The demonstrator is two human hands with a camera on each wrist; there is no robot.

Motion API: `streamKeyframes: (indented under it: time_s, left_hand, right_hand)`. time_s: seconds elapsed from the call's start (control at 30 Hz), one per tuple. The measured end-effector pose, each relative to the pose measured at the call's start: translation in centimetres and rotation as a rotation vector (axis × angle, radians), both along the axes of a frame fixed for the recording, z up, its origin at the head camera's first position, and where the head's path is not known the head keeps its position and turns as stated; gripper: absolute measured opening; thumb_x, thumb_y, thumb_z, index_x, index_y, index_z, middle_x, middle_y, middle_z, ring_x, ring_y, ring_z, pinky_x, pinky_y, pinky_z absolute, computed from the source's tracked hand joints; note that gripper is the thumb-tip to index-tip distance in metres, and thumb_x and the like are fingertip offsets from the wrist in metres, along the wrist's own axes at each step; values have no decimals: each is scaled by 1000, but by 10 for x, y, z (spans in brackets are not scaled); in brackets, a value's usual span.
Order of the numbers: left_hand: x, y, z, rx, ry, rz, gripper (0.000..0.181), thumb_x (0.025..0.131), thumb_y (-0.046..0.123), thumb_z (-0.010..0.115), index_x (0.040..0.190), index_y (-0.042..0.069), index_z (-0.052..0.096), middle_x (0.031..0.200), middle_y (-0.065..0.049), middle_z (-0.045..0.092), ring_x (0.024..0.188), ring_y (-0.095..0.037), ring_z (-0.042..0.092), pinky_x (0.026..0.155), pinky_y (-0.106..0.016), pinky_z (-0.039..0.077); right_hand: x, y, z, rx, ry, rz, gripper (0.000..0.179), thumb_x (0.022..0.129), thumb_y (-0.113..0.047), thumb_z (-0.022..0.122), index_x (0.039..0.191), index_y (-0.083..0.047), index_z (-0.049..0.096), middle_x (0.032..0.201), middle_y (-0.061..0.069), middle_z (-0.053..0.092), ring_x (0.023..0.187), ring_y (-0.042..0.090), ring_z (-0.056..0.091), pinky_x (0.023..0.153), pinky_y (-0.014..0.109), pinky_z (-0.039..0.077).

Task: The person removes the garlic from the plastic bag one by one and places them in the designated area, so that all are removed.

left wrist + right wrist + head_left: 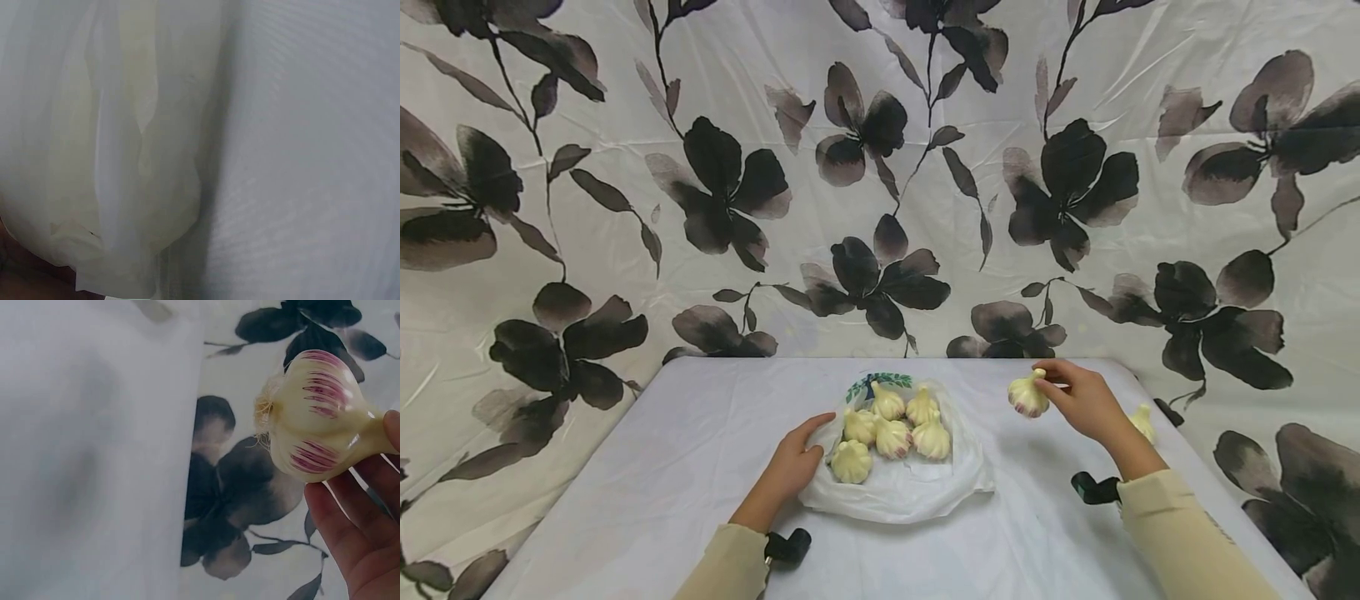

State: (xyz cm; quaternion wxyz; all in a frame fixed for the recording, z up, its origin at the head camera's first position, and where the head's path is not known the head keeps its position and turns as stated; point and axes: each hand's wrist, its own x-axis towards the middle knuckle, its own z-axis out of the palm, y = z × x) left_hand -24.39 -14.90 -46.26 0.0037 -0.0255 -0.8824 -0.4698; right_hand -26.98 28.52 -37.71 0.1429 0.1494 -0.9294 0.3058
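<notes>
My right hand (1086, 404) pinches a garlic bulb (1028, 395) by its stem, above the table to the right of the bag. In the right wrist view the garlic bulb (319, 419) shows purple streaks and a tuft of fine roots, with fingertips against its underside. At the table's middle sits a white plastic bag (895, 504), its mouth spread wide, with several garlic bulbs (892, 438) inside. My left hand (797, 458) grips the bag's left rim. The left wrist view is mostly filled by the bag's side (125, 156), hiding nearly all of that hand.
Another garlic bulb (1142, 422) lies near the table's right edge, partly behind my right wrist. A white cloth covers the table (700, 425). Behind the table hangs a floral curtain (962, 250). Each wrist wears a small black device (788, 547).
</notes>
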Motion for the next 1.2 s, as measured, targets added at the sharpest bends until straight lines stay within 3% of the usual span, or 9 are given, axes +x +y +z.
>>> streamKeyframes:
  time_s: [0.33,0.6,1.2]
  left_hand:
    - [1,0,1,7,14,11,58,88,2,43,142,22,49,152,-14,40,143,-38,31,114,-61,27]
    - [-2,0,-1,7,-16,16,57,90,3,43,142,24,49,154,-12,39,145,-37,30,115,-60,26]
    - [-1,-1,-2,13,-3,16,57,89,3,43,141,23,50,153,-12,39,144,-37,30,115,-60,26]
  right_hand:
    - [-1,19,-1,11,-22,-65,39,99,-31,54,130,-7,55,121,19,66,110,40,64,87,51,55]
    - [-3,34,-9,21,-13,-113,35,98,-27,56,127,-7,56,119,20,66,110,40,64,85,53,55]
    - [-4,56,-23,-1,-33,-176,33,96,-18,59,124,-2,58,117,24,66,109,43,63,86,52,54]
